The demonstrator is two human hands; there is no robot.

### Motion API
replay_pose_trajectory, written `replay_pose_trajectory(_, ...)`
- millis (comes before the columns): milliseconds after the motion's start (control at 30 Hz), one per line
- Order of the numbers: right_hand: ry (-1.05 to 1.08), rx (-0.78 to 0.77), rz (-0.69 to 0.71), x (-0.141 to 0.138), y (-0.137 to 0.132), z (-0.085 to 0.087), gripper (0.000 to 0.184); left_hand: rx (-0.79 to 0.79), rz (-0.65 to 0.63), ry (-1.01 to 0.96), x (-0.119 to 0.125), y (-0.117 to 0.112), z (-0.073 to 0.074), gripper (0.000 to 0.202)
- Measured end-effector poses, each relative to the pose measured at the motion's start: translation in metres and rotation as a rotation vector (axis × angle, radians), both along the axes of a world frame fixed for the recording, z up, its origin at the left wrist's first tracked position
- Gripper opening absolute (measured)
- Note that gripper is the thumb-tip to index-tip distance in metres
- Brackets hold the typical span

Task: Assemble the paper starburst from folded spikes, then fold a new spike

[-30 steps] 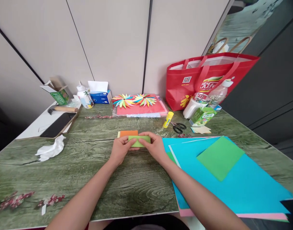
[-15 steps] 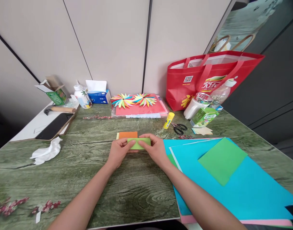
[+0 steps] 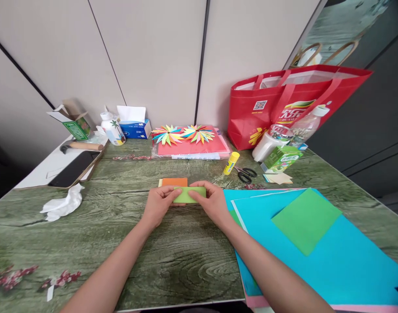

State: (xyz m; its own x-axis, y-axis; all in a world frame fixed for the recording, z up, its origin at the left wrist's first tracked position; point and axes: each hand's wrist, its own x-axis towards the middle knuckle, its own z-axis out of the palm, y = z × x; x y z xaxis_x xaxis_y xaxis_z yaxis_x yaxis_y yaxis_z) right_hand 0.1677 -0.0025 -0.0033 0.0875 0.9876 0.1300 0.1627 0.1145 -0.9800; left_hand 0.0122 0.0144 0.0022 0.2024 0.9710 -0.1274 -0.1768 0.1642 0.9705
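A small folded light-green paper (image 3: 189,194) lies on the green wood-grain table (image 3: 127,217) in the middle. My left hand (image 3: 158,206) pinches its left end and my right hand (image 3: 212,202) pinches its right end, thumbs pressed on top. Just behind it sits a folded orange paper (image 3: 174,181) on a pale yellow piece.
Large blue sheets (image 3: 332,256) with a green sheet (image 3: 305,219) lie at right. A glue stick (image 3: 230,163), scissors (image 3: 246,174), red bag (image 3: 283,104), paper stars on red sheets (image 3: 186,139), tissue box (image 3: 135,126), phone (image 3: 73,168) and crumpled tissue (image 3: 64,203) surround.
Both hands keep hold of the green paper with only slight finger shifts; the view has drifted a little.
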Motion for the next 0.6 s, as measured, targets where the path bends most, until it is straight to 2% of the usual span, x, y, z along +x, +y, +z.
replay_pose_trajectory(600, -0.033, 0.011, -0.012, -0.0006, -0.0005, -0.0005, 0.018, -0.003, 0.013, 0.013, -0.0003, -0.0010, -0.0002, 0.022)
